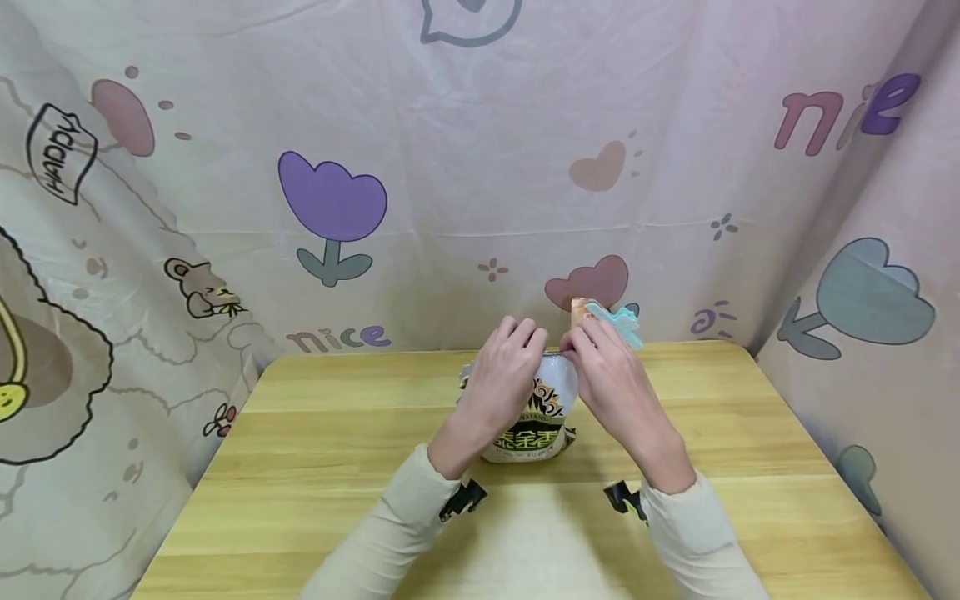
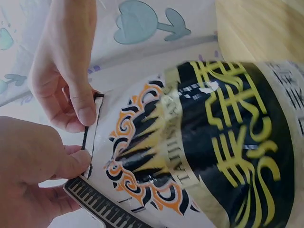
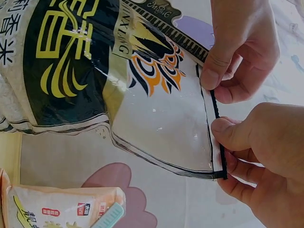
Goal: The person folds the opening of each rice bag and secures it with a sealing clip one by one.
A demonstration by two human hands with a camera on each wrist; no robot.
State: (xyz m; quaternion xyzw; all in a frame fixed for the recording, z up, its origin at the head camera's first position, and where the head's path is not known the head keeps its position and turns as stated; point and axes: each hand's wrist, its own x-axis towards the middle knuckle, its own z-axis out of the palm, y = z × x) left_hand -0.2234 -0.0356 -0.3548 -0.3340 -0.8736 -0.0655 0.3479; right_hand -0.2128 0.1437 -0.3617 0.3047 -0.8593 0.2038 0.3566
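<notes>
A white, black and gold rice bag (image 1: 532,450) stands on the table, its top edge pulled upright. My left hand (image 1: 504,371) pinches that edge between thumb and fingers, as the left wrist view shows close to the printed front (image 2: 228,142). Along the same edge, nearer the corner, my right hand (image 3: 266,152) pinches too, thumb in front and fingers behind. A dark flat piece with a piano-key pattern and the word "Music" (image 3: 166,23) lies against the bag beside my left hand; whether that hand touches it, I cannot tell.
Behind my right hand stands a smaller orange and white packet (image 3: 61,204) with a turquoise clip (image 1: 624,323) at its top. The pale wooden table (image 1: 300,467) ends at a printed curtain (image 1: 465,183) at the back and sides. Dark mounts (image 1: 462,500) sit at both wrists.
</notes>
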